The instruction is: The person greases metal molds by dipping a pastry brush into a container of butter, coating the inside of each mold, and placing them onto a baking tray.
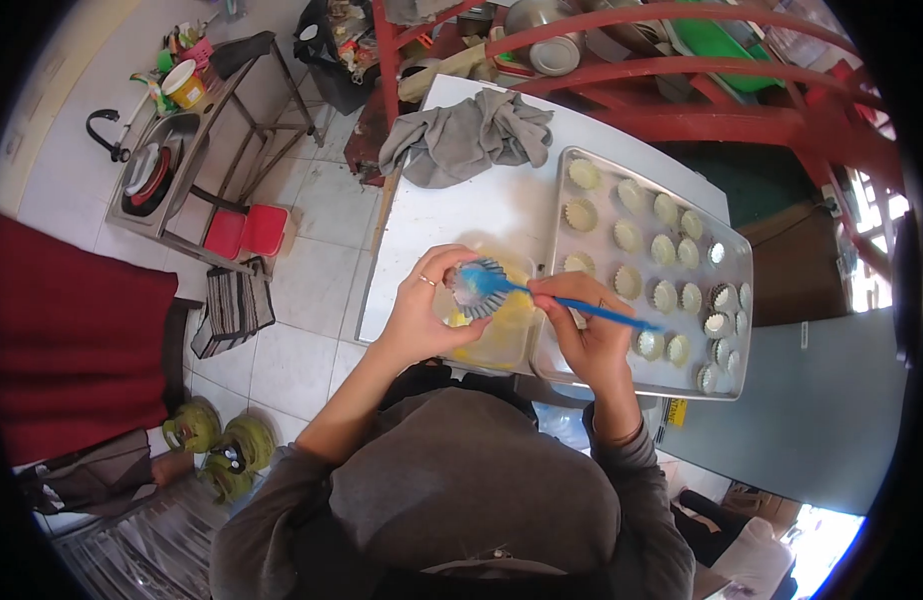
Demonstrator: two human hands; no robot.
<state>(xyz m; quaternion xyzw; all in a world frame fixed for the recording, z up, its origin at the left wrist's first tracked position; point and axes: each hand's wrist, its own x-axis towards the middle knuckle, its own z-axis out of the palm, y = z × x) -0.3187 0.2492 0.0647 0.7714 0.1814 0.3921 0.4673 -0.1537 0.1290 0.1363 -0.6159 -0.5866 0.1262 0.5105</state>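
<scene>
My left hand (429, 305) grips a small fluted metal tart mould (488, 304), tilted so that its inside faces me. In my right hand (589, 325) is a blue pastry brush (622, 318), pinched by its handle. The brush head (487, 279) lies against the inside of the mould. Beneath both hands sits a shallow container (517, 345) with something yellow in it, partly hidden by my hands. Right of it, a metal baking tray (560, 215) carries several more fluted moulds, some of them stacked at the right end.
A crumpled grey cloth (467, 135) lies at the far left of the white table (407, 255). Red railings (682, 65) cross behind the table. A sink (177, 130) stands at the left, with a red stool (247, 230) below. Green gas cylinders (227, 440) stand on the floor.
</scene>
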